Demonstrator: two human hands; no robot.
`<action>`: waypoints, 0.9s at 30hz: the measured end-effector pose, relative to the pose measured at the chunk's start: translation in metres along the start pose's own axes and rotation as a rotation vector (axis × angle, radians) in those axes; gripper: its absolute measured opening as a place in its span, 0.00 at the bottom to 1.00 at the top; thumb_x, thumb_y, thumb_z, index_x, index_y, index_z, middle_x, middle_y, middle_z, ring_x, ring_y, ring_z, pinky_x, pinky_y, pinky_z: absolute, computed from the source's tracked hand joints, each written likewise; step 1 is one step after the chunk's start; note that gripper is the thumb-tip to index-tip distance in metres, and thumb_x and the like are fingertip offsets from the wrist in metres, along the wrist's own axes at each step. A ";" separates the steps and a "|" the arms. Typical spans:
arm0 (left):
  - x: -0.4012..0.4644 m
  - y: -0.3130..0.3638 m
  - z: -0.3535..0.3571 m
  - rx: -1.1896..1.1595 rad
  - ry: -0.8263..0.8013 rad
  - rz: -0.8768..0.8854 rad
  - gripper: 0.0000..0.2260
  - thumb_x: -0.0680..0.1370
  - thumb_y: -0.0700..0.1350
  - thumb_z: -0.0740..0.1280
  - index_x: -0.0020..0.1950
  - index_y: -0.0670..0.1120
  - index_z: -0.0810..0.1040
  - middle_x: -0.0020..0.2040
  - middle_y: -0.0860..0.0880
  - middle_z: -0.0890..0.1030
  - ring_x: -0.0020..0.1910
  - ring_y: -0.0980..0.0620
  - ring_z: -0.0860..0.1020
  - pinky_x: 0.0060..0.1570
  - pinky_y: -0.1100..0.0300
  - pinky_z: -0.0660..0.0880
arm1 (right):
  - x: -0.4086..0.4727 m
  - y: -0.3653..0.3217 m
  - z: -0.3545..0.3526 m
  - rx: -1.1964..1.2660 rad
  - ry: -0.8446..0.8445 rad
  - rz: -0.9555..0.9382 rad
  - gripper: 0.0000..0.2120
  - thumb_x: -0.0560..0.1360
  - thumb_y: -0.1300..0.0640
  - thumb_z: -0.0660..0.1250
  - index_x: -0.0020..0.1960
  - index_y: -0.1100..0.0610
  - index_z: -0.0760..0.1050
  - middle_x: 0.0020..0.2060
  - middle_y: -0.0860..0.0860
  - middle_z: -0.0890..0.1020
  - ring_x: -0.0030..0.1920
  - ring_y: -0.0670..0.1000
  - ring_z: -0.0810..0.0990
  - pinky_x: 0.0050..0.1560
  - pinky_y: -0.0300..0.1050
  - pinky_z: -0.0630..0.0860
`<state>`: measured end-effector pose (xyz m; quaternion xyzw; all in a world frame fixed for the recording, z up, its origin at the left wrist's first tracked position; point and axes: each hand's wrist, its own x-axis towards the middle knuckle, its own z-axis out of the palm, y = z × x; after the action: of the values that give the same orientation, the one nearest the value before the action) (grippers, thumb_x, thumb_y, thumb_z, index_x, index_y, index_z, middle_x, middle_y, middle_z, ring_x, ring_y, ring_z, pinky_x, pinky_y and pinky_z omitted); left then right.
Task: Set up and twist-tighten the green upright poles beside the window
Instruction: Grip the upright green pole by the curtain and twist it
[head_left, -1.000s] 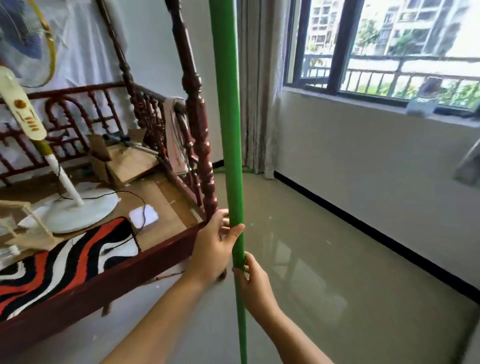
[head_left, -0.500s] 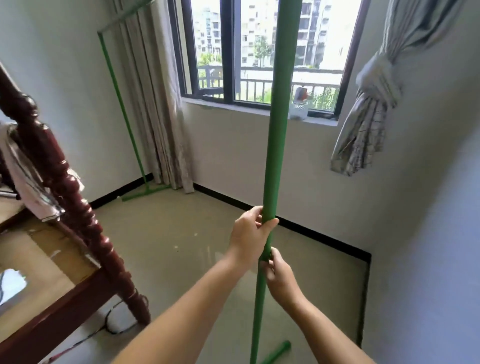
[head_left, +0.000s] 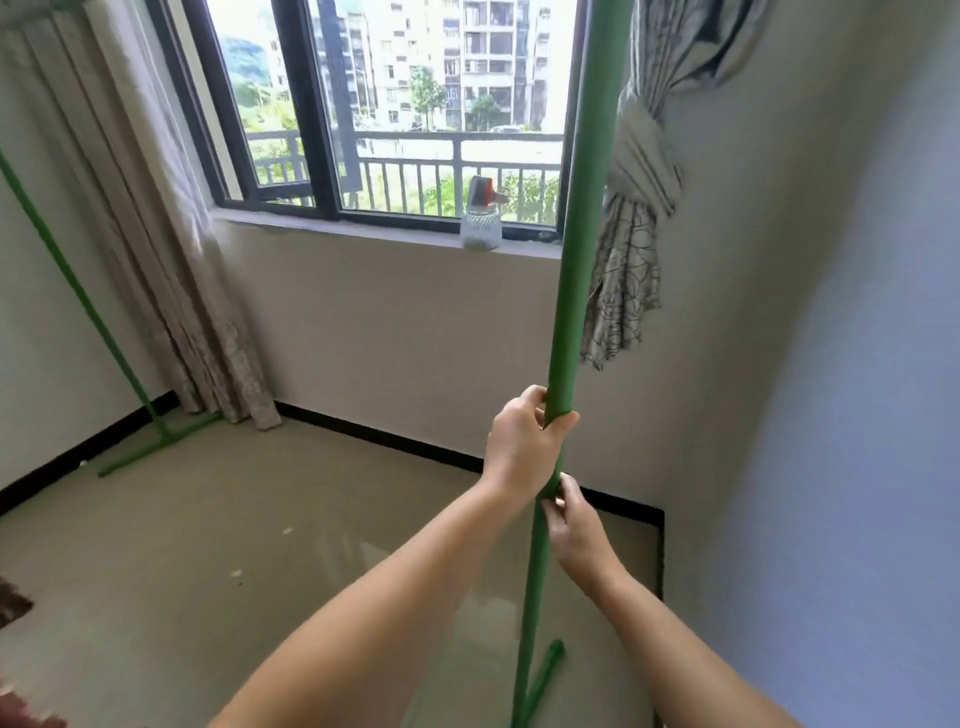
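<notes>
A thick green upright pole (head_left: 576, 270) stands in front of me, right of the window (head_left: 395, 104). A thinner green section (head_left: 535, 587) continues below it down to a green floor foot (head_left: 543, 675). My left hand (head_left: 522, 447) is wrapped around the bottom end of the thick tube. Just under it, my right hand (head_left: 574, 525) pinches the thin section at the joint. A second green pole (head_left: 78, 301) leans up from its floor foot (head_left: 161, 447) at the left, beside the long curtain.
A long beige curtain (head_left: 150, 223) hangs left of the window; a knotted patterned curtain (head_left: 636, 218) hangs at the right behind the pole. A glass jar (head_left: 481, 226) sits on the sill. The right wall (head_left: 857, 415) is close. A dark wooden bed edge (head_left: 13, 605) shows at lower left.
My view has swung right from the wooden bed to the window corner. Both hands have stayed on the pole's joint, left above right, and the second pole has come into view.
</notes>
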<state>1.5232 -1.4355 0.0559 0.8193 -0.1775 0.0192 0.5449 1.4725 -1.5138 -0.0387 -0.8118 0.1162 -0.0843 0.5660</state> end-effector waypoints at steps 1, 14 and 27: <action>0.016 0.000 0.011 0.000 -0.016 0.011 0.08 0.73 0.50 0.67 0.48 0.48 0.76 0.43 0.45 0.80 0.42 0.46 0.79 0.47 0.48 0.78 | 0.013 0.004 -0.008 0.008 0.027 0.001 0.09 0.77 0.62 0.57 0.53 0.51 0.69 0.46 0.55 0.81 0.48 0.55 0.79 0.48 0.47 0.75; 0.232 0.016 0.165 -0.021 -0.266 0.122 0.08 0.73 0.50 0.66 0.45 0.47 0.72 0.45 0.47 0.79 0.43 0.46 0.77 0.43 0.52 0.74 | 0.217 0.044 -0.129 -0.058 0.380 0.145 0.05 0.77 0.58 0.61 0.52 0.53 0.72 0.42 0.50 0.79 0.45 0.52 0.78 0.42 0.33 0.71; 0.396 0.040 0.285 0.050 -0.211 0.104 0.10 0.72 0.49 0.68 0.45 0.43 0.73 0.43 0.45 0.81 0.43 0.43 0.78 0.46 0.48 0.76 | 0.392 0.080 -0.254 -0.163 0.295 0.152 0.10 0.76 0.57 0.62 0.55 0.61 0.72 0.48 0.56 0.80 0.48 0.55 0.78 0.48 0.44 0.73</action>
<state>1.8356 -1.8129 0.0647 0.8198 -0.2757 -0.0342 0.5007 1.7724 -1.8803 -0.0237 -0.8226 0.2655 -0.1496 0.4800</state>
